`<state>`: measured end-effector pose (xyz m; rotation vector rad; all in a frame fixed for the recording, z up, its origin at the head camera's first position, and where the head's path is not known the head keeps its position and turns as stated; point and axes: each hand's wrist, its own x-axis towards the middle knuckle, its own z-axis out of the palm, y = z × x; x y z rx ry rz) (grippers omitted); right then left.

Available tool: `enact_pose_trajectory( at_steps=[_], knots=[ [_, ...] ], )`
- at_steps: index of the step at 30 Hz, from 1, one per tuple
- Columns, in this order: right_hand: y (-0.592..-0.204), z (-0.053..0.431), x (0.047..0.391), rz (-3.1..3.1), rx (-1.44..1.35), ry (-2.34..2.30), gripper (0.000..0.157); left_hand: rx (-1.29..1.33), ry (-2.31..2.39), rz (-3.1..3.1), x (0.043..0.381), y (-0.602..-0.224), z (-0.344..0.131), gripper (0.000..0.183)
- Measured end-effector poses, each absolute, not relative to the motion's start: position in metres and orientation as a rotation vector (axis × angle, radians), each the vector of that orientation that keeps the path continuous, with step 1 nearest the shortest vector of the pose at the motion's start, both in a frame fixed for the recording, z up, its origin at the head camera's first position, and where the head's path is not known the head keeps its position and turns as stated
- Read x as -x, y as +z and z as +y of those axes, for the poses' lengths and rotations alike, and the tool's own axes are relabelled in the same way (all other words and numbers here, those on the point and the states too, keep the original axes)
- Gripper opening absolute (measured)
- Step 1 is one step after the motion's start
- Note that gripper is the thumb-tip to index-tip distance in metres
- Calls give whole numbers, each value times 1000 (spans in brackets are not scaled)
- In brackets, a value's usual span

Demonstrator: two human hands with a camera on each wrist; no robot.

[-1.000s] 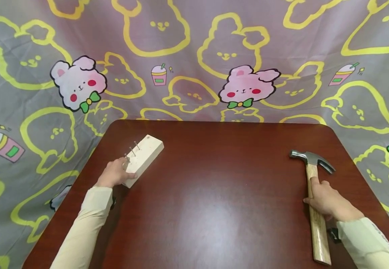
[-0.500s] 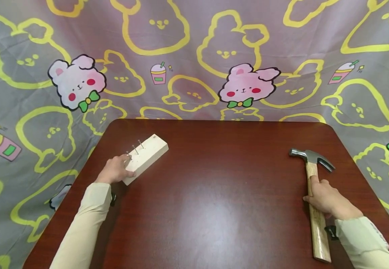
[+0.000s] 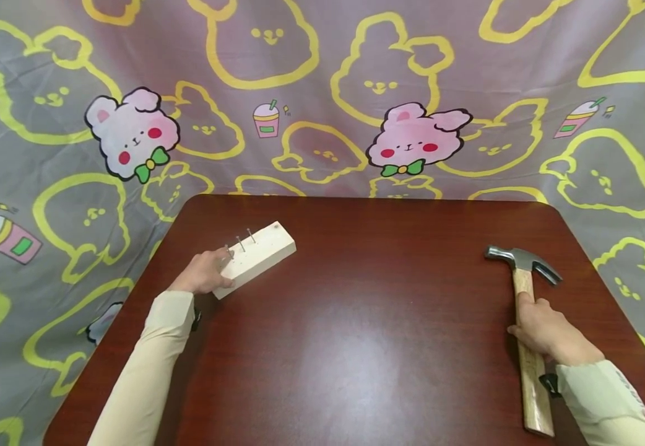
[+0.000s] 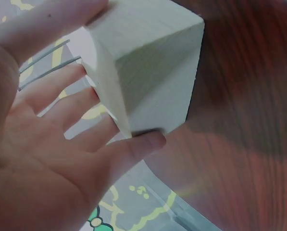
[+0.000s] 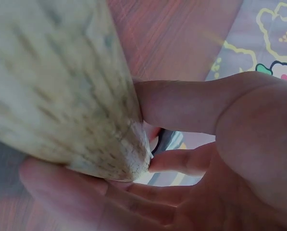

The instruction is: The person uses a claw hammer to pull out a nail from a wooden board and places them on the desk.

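At the table's left, my left hand (image 3: 202,272) holds the near end of a pale wooden block (image 3: 264,257), thumb on the side facing me. Three nails (image 3: 239,244) stand up from the block's top, the nearest right by my fingers. In the left wrist view the block's end face (image 4: 157,86) shows between thumb and fingers, with two nail shanks behind. My right hand (image 3: 551,328) grips a claw hammer (image 3: 538,390) by its wooden handle, just below the steel head (image 3: 523,257). Thumb and fingers wrap the handle (image 5: 71,91) in the right wrist view.
The dark red-brown tabletop (image 3: 356,310) has rounded far corners and spreads between the two hands. A grey cloth (image 3: 322,74) printed with yellow outlines and pink bunny faces hangs behind the table and along both sides.
The left hand has slid the block to the right and turned it clockwise, so its far end points more rightward. The right hand and hammer stay nearly still; the head view shifts slightly.
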<state>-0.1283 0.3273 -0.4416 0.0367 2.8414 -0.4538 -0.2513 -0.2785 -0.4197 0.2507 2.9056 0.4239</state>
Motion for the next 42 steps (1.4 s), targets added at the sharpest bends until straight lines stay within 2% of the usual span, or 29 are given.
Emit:
enact_pose_trajectory(
  at_steps=[7,14,22,33,42],
  knots=[
    [-439,328,128,2847,-15,-422,44,-342,426,2895,256,-420,-258,66],
    [-438,331,129,2868,-4,-366,52,-472,422,2861,262,-422,-228,64],
    [-442,333,130,2869,3,-370,60,-635,464,2802,260,-422,-190,69],
    [-441,330,132,2896,5,-357,52,-729,537,2703,258,-424,-140,73],
    [-441,330,130,2894,9,-371,56,-803,549,2646,260,-422,-111,65]
  ],
)
